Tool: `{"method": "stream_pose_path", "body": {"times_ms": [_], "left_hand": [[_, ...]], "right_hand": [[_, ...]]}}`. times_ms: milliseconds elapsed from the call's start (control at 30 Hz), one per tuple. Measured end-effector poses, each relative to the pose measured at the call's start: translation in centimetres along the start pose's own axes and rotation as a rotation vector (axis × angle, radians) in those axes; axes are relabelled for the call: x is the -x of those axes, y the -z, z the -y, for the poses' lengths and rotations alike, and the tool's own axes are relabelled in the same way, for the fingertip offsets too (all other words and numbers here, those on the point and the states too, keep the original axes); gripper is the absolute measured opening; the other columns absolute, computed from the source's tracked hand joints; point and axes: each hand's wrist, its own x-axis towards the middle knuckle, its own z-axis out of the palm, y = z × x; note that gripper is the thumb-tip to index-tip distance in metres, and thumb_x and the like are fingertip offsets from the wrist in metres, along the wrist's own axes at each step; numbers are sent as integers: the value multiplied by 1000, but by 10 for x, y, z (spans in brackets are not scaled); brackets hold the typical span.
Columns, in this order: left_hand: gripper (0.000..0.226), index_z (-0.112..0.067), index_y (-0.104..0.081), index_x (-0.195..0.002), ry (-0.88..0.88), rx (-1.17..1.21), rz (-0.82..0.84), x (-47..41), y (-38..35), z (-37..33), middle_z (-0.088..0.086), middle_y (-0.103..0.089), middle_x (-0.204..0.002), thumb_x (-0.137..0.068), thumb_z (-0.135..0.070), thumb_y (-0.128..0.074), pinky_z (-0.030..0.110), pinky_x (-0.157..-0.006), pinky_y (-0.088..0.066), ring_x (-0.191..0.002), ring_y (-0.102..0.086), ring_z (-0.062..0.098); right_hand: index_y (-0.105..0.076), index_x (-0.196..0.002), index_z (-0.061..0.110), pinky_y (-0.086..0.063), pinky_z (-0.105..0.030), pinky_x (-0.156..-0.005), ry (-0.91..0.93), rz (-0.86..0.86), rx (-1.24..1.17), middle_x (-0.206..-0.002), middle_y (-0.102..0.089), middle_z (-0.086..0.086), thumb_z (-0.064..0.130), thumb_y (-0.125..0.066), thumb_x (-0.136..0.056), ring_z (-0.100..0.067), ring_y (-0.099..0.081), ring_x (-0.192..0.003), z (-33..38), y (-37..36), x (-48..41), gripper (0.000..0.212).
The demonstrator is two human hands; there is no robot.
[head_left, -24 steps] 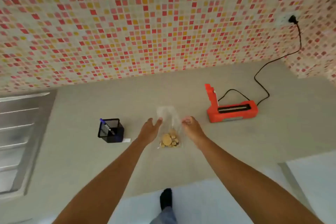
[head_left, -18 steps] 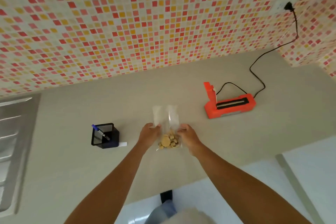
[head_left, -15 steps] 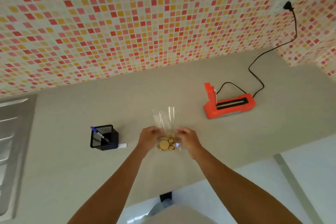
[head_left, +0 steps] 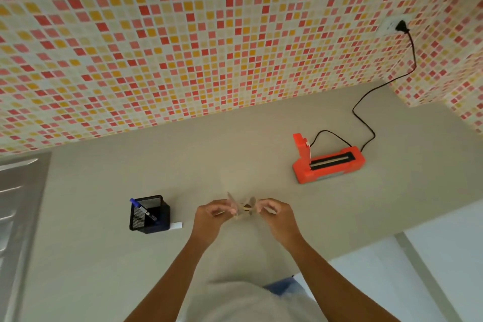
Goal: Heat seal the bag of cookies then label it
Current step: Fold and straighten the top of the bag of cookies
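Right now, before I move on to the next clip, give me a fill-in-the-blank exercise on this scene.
1. The left hand and right hand both grip the ____.
2. The sealer sits to the ____ of both hands.
3. The sealer's cord is plugged into an outlet on the ____.
4. The pen in the holder is ____.

Missing words: bag; right; wall; blue.

Bag of cookies (head_left: 244, 208) now off the counter (head_left: 235, 151).
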Motion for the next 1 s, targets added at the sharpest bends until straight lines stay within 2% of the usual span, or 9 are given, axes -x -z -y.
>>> {"method": "stream_pose_path", "body": {"times_ms": [200, 300, 367, 467, 600, 667, 767, 900, 1000], "left_hand": [[19, -10, -74, -95, 63, -26, 88, -3, 1, -1, -5, -77, -98, -81, 3, -74, 26, -94, -52, -99, -69, 10], [18, -18, -74, -103, 18, -149, 152, 2, -4, -7, -9, -75, -105, -87, -10, -72, 18, -97, -45, -105, -66, 4], [13, -27, -79, -91, -29, -167, 138, 5, -7, -18, -15, -76, -100, -86, -18, -73, 10, -95, -43, -105, -65, -1], [20, -32, -81, -74, -30, -96, 51, 0, -9, -21, -11, -78, -91, -78, -13, -78, 15, -87, -49, -100, -70, 4], [24, -16, -75, -58, 27, -21, -57, -1, -13, -22, 3, -78, -84, -64, 4, -86, 16, -69, -53, -86, -74, 12], [33, -12, -62, -52, 34, -11, -91, 2, -18, -19, 8, -75, -82, -60, 7, -87, 15, -63, -54, -77, -72, 9], [35, -5, -54, -60, 36, 10, -48, 3, -19, -9, 9, -72, -83, -62, 7, -86, 22, -68, -56, -81, -69, 14], [34, -14, -69, -93, 57, -14, 74, 3, -14, 1, -2, -74, -104, -67, -1, -87, 34, -93, -52, -104, -67, 15], [39, -22, -71, -103, 84, -41, 132, 4, -11, 5, -9, -72, -111, -70, -6, -86, 41, -102, -48, -113, -64, 17]], "right_hand": [[-75, -84, 15, -49, -14, -81, 29, 14, 53, -86, -76, 8, 3, -70, -86, -2, -69, -87, -1, -1, -5, 14], [-74, -83, 22, -47, -9, -80, 53, 3, 60, -87, -74, 11, 3, -70, -86, 4, -67, -87, 6, 3, -7, 20], [-70, -80, 30, -45, -6, -77, 69, -18, 54, -85, -73, 14, 4, -69, -87, 9, -65, -84, 9, 4, -7, 27], [-71, -81, 28, -46, -8, -73, 71, -34, 46, -82, -73, 16, 4, -68, -87, 7, -66, -84, 9, 6, -6, 25], [-69, -81, 32, -48, -9, -73, 52, 2, 48, -82, -71, 30, 5, -70, -86, 9, -64, -88, 10, 10, -4, 28], [-72, -87, 26, -52, -17, -79, 59, 22, 49, -89, -74, 19, 8, -72, -86, 4, -66, -94, 8, 11, -4, 17], [-71, -83, 25, -54, -28, -82, 90, 49, 63, -92, -75, 8, 9, -72, -85, -7, -68, -98, 10, 11, -3, 16], [-66, -77, 32, -51, -15, -75, 59, -12, 40, -79, -72, 23, 5, -70, -86, 5, -67, -85, 10, 13, 3, 29], [-68, -78, 31, -49, -17, -70, 80, -31, 36, -81, -73, 16, 5, -71, -85, 3, -66, -83, 6, 14, 7, 27]]}}
